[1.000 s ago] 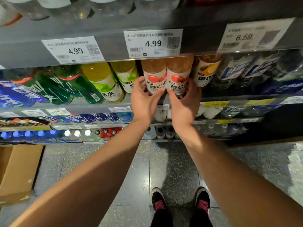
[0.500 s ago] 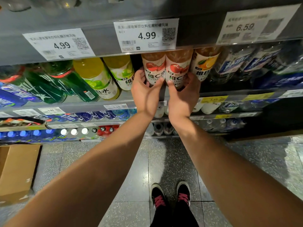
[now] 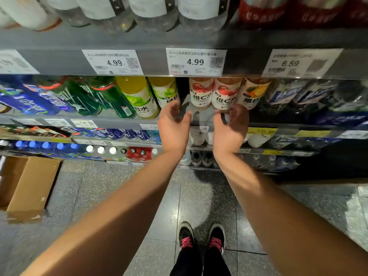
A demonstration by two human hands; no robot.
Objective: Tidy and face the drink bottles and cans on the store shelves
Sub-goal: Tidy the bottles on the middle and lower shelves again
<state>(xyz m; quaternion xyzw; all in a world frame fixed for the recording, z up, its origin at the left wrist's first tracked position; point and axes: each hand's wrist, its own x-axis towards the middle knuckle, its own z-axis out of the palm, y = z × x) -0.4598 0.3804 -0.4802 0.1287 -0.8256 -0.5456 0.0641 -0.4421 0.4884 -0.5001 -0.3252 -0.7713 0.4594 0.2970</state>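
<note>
Cardboard box point(image 3: 25, 188) — floor point(image 3: 119, 196); shoes point(image 3: 202, 239)

Three price tags sit on the upper shelf rail: 4.99 on the left tag point(image 3: 113, 62), 4.99 on the middle tag point(image 3: 196, 61) and 6.59 on the right tag point(image 3: 298, 62) (smaller print too blurred). The two apple-label bottles point(image 3: 201, 92) read "維C水" and "VITAMIN".

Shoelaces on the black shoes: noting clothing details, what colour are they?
Pink, on both shoelaces, clearest in the head view, the only one.
</note>
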